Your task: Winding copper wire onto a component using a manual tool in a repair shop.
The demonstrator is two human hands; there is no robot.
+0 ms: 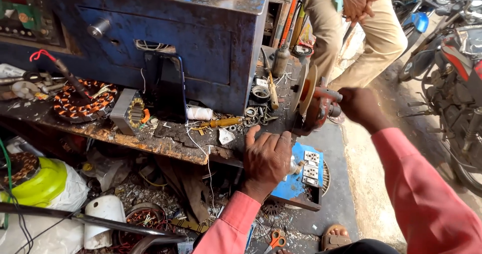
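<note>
Grinder [314, 106], red, hand-cranked, sits clamped at the right end of the workbench [150, 141], its disc on edge. Your right hand [359, 106] is closed around its crank handle. Your left hand [266, 158] lies flat, fingers together, on the bench edge just below it. Nearby: yellow-handled screwdriver [223, 122], loose washers.

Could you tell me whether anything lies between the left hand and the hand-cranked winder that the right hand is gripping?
Nothing visible does. The left hand rests flat on the workbench edge, just below the winder; the right hand holds its handle.
</note>
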